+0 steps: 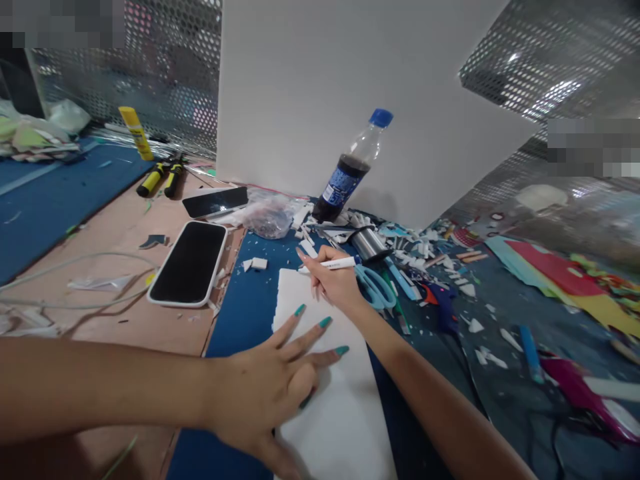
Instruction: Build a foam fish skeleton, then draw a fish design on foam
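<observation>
A white foam sheet (330,413) lies on the blue mat (245,313) in front of me. My left hand (270,387) rests flat on the sheet's middle with its fingers spread, holding it down. My right hand (335,283) is closed around a white pen (333,264) with a blue cap, over the sheet's far edge. The pen lies almost level, tip pointing left.
A dark smartphone (187,263) and a second device (216,201) lie left of the mat. A cola bottle (350,170) leans on a big white board (350,93). Blue scissors (377,287), foam scraps, coloured paper (560,273) and a yellow glue stick (136,133) lie around.
</observation>
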`<state>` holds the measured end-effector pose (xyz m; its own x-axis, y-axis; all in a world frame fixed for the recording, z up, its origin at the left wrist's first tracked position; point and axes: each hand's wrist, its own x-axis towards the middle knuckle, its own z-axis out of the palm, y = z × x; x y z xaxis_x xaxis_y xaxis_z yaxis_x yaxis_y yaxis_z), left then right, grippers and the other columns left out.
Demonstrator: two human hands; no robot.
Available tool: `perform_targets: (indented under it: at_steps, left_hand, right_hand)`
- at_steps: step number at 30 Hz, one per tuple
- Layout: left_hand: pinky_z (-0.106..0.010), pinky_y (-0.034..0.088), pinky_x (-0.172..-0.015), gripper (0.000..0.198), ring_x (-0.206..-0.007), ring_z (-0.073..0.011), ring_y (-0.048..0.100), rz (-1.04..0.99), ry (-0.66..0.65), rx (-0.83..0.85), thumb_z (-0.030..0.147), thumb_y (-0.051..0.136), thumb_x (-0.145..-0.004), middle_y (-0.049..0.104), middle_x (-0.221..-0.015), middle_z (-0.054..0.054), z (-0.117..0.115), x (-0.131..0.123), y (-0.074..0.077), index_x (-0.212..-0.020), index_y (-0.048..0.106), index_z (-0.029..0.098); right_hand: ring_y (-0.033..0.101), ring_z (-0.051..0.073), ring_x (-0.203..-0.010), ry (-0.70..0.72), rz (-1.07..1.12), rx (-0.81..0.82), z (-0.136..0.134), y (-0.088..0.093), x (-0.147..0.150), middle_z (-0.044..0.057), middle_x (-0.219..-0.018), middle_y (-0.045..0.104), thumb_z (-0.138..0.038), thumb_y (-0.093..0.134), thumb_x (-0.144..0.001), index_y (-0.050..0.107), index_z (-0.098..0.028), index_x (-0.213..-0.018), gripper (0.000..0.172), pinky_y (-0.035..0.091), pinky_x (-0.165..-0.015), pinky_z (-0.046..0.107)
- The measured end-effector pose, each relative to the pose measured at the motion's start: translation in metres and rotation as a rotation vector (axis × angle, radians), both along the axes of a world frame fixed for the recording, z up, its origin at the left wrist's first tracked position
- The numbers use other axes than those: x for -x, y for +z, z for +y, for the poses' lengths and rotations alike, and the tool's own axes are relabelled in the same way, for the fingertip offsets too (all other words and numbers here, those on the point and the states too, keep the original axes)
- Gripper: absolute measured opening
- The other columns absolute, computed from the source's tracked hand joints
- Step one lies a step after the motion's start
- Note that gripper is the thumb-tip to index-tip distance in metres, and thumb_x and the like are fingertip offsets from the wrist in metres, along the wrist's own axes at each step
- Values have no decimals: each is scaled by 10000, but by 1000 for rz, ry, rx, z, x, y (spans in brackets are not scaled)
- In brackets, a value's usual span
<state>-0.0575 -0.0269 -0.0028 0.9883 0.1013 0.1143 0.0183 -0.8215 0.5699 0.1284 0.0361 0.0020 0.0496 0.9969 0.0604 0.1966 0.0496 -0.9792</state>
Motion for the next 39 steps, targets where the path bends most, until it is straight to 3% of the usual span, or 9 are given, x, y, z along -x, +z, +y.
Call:
perform_targets:
  at_steps: [9, 39]
  left_hand:
    - [-643, -10, -1152, 573, -1448, -377, -38, 37, -16, 11, 561, 550, -825, 239, -1540, -194, 2, 0, 7, -1112, 538, 65]
    - [-620, -21, -1154, 554, -1448, -365, -26, -23, -14, 51, 568, 548, -824, 285, -1520, -209, 4, -1, 0, -1091, 543, 82]
  right_hand:
    - [340, 45, -255, 13, -32, -23, 1, -2, -2, -82, -358, 475, -398, 699, -768, 377, -211, -541, 436, 220, -275, 167]
    - [346, 36, -259, 51, -91, -50, 0, 1, 0, -76, -384, 487, -397, 666, -813, 423, -199, -545, 413, 219, -273, 174]
